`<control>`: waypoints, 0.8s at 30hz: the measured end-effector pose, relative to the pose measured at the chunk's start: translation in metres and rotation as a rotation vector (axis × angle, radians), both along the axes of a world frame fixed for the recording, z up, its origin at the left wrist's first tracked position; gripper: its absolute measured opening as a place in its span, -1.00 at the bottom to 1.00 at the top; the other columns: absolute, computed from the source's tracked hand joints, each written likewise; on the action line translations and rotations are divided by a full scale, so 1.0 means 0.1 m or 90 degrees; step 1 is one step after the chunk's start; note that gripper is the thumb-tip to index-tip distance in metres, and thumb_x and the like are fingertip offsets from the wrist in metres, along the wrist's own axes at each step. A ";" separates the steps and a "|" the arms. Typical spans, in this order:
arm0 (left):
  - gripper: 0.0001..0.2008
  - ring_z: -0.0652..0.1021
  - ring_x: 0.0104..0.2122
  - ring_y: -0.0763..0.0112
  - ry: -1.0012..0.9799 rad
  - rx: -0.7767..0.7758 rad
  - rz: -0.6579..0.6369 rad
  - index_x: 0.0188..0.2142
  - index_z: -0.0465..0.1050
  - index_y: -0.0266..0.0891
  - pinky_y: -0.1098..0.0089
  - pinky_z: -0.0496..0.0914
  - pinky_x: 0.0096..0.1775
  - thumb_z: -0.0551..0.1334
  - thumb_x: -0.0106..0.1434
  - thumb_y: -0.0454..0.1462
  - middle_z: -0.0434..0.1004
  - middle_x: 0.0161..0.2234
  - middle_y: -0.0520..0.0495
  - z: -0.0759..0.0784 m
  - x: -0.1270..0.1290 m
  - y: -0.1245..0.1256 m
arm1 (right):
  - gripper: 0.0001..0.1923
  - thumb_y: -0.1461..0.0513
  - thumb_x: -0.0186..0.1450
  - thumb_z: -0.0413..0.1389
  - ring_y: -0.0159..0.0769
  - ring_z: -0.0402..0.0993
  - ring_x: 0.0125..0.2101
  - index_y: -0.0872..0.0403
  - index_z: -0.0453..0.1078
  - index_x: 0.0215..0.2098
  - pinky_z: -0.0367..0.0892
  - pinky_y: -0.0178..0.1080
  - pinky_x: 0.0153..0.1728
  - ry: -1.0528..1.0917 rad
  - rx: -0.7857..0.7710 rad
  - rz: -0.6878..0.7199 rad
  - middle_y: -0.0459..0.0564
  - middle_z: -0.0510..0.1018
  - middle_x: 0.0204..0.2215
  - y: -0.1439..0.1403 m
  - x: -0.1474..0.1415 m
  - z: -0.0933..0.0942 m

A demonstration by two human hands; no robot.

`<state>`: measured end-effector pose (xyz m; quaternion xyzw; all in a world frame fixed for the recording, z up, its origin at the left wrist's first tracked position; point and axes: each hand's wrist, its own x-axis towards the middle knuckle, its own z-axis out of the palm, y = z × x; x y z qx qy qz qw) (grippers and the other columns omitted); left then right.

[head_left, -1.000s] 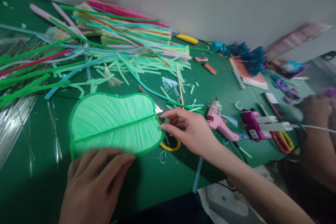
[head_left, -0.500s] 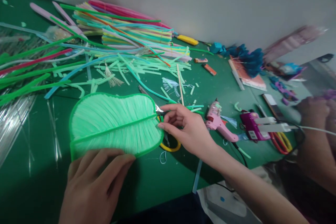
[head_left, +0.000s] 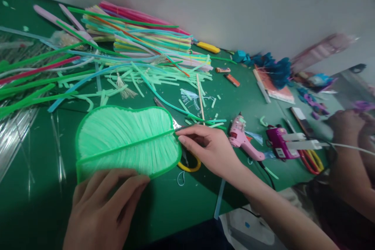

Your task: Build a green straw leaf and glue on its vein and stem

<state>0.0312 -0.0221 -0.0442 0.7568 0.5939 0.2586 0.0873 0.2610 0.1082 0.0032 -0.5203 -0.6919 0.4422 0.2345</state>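
Note:
A light green leaf-shaped piece made of pipe cleaners (head_left: 125, 136), with a darker green border and a central rib, lies flat in front of me. My left hand (head_left: 102, 203) grips its lower left edge, fingers on top and thumb at the rim. At the right end of the rib, my right hand (head_left: 205, 144) pinches the edge between thumb and forefinger. Scissors with yellow handles (head_left: 191, 167) lie partly beneath the leaf and my right hand; a stretch of blade shows above the leaf's edge.
Bundles of coloured pipe cleaners (head_left: 140, 35) and cut green pieces lie behind the leaf. To the right are a pink glue gun (head_left: 241, 136), a purple power strip (head_left: 277, 142) with plugs, and red-and-yellow scissors (head_left: 312, 161). Another person's hands (head_left: 348, 125) work at the far right.
My right thumb and forefinger have closed into a pinch at the rib's end, with the other fingers more curled in. My left hand stays on the lower edge. The view shifts slightly.

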 end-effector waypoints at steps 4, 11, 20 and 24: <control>-0.79 0.50 -0.17 0.24 0.001 -0.003 0.008 -0.07 0.51 0.05 0.24 0.23 -0.18 0.13 0.42 -0.09 0.59 -0.17 0.06 0.00 0.01 0.01 | -0.73 0.25 0.26 0.20 -0.35 0.53 -0.37 0.10 0.55 -0.06 0.50 -0.22 -0.35 0.005 -0.034 0.058 0.05 0.62 -0.16 -0.02 0.05 0.07; -0.79 0.50 -0.18 0.24 -0.010 0.002 0.015 -0.08 0.51 0.04 0.25 0.23 -0.19 0.12 0.43 -0.10 0.59 -0.19 0.06 0.03 0.03 0.02 | -0.66 0.16 0.30 0.21 -0.34 0.49 -0.32 0.10 0.51 0.01 0.46 -0.20 -0.31 0.010 -0.052 0.100 0.07 0.56 -0.10 -0.01 0.09 0.12; -0.79 0.49 -0.19 0.24 -0.026 0.003 0.028 -0.11 0.51 0.03 0.24 0.22 -0.20 0.10 0.44 -0.11 0.59 -0.20 0.06 0.06 0.05 0.01 | -0.80 0.15 0.49 -0.01 -0.33 0.45 -0.22 0.00 0.45 -0.14 0.36 -0.21 -0.20 0.048 0.085 0.061 -0.05 0.52 -0.22 0.00 0.06 0.12; -0.79 0.49 -0.17 0.25 -0.028 0.001 0.026 -0.10 0.51 0.04 0.24 0.22 -0.19 0.10 0.45 -0.10 0.59 -0.19 0.07 0.04 0.05 0.02 | -0.71 0.19 0.53 -0.10 -0.35 0.38 -0.26 0.01 0.29 -0.35 0.31 -0.23 -0.18 0.076 0.176 -0.006 -0.09 0.43 -0.31 0.00 0.08 0.18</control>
